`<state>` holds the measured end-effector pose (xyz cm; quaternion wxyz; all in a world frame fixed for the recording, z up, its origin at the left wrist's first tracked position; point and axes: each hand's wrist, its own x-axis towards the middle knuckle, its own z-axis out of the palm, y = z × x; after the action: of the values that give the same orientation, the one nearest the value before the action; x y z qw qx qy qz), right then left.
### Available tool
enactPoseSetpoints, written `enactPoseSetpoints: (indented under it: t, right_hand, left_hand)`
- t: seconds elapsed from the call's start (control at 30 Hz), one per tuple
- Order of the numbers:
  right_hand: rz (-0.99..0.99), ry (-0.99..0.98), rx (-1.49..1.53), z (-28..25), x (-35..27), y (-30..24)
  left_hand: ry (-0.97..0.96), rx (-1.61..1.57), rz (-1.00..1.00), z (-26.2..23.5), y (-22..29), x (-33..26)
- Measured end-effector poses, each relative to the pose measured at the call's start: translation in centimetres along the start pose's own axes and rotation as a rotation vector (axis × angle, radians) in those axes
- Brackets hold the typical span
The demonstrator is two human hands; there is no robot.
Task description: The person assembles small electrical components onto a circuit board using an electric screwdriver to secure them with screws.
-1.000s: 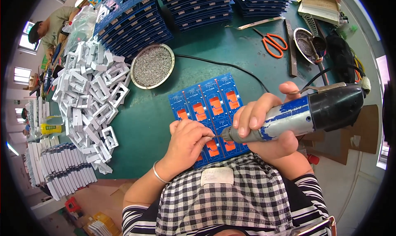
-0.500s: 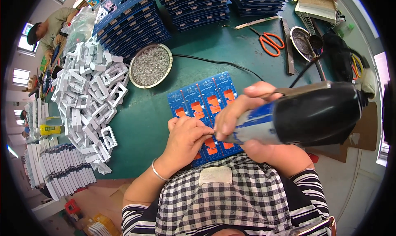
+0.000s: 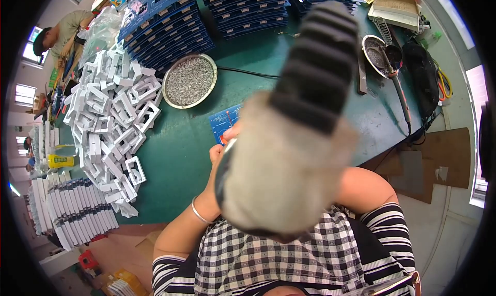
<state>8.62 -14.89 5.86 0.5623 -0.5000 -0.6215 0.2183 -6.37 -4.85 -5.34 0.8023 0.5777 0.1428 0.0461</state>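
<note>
A grey and black electric screwdriver [image 3: 294, 141] fills the middle of the view, blurred and very close to the camera. My right hand is hidden behind it; my right forearm [image 3: 372, 185] runs up under the tool, which stays aloft. My left hand [image 3: 218, 154] shows only at the tool's left edge, with its fingertips on the blue circuit board panel [image 3: 225, 121] on the green table. A thin bracelet sits on my left wrist [image 3: 199, 213]. Most of the panel is covered by the tool.
A round metal dish of screws [image 3: 189, 81] stands behind the panel. White plastic frames [image 3: 111, 120] are heaped at the left, with stacked white parts [image 3: 72, 218] below. Blue boards [image 3: 170, 29] are stacked at the back. A soldering iron [image 3: 398, 89] lies right. Another person [image 3: 59, 35] works far left.
The electric screwdriver has swung up from the board panel toward the camera and now blocks most of the view. My left hand has stayed at the panel.
</note>
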Motion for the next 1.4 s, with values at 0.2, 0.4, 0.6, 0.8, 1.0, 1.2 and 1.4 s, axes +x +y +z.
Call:
enactPoseSetpoints:
  t: [0.2,0.4,0.6,0.8,1.0,1.2,1.4]
  right_hand:
    - [-0.225,0.174,0.096,0.6,0.0,1.4]
    - [-0.232,0.175,-0.037,0.7,0.3,1.3]
    - [-0.168,0.139,0.146,1.2,0.7,1.1]
    - [-0.139,0.066,0.214,1.5,0.6,1.7]
    - [-0.151,0.037,-0.040,1.0,0.2,1.9]
    - [-0.058,0.081,0.148,1.6,-0.1,3.4]
    - [0.152,0.023,0.246,1.2,-0.8,3.5]
  left_hand:
    - [0.068,0.467,0.244,1.2,2.5,0.5]
    - [0.146,0.860,0.454,1.8,3.8,0.3]
    - [0.154,1.058,0.502,1.0,2.2,-0.3]
    - [0.149,1.143,0.523,0.5,2.0,-0.5]
    - [0.257,0.890,0.443,-0.3,2.9,-0.7]
    - [0.353,0.835,0.463,0.2,5.1,-1.1]
    - [0.453,0.627,0.301,1.1,5.4,-1.5]
